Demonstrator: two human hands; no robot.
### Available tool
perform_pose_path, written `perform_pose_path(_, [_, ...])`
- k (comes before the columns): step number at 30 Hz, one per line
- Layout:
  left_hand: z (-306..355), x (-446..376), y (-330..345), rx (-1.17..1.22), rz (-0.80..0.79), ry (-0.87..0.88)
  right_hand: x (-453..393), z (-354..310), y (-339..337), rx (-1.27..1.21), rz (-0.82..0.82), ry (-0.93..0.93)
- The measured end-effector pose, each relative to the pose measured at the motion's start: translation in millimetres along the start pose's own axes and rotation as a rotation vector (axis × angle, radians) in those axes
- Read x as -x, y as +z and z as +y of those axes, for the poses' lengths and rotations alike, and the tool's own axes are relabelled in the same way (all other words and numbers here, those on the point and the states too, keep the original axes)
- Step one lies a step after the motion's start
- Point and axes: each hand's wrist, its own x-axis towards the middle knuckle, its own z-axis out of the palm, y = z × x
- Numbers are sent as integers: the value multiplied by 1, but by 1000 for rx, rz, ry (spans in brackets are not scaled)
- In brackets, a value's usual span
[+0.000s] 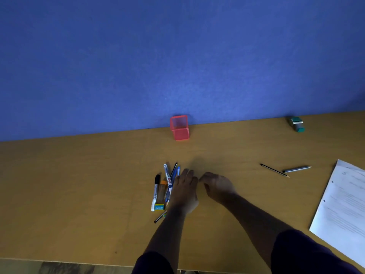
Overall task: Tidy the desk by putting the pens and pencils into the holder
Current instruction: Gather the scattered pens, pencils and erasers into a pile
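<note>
- Wooden desk top [79,184]: I see the red mesh square holder [179,127] empty at the back edge, well apart from the pile of pens and markers [166,186].
- Risk: a sweeping grab could also take the eraser in the pile.
- Two loose pencils [284,170] to the right, easily missed.
- Left hand [184,191]: flat, fingers spread, resting on the pile, gripping nothing.
- Right hand [217,186]: loosely curled beside it; grip unclear.

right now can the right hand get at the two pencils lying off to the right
Probably yes. The right hand hovers over bare desk, and nothing lies between it and the two pencils. The paper sits further right, clear of that path.
</note>
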Motion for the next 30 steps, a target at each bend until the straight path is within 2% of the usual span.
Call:
perform_pose_path(4, [53,-23,6,35,-17,164,24,47,-16,62,188,166])
perform_pose_path(9, [112,-53,14,12,-176,296,61,96,-33,89,376,446])
perform_pose_path(13, [149,-71,19,11,-206,354,86,123,-46,62,333,700])
perform_pose_path(16, [173,-83,20,41,-196,370,99,139,-53,51,253,794])
perform_pose_path(23, [211,-97,21,121,-168,362,116,167,-58,2,123,800])
perform_pose_path(27, [221,-97,23,153,-183,346,117,176,-61,-142,216,672])
perform_pose_path(30, [222,-96,26,133,-182,348,119,176,-62,-136,255,539])
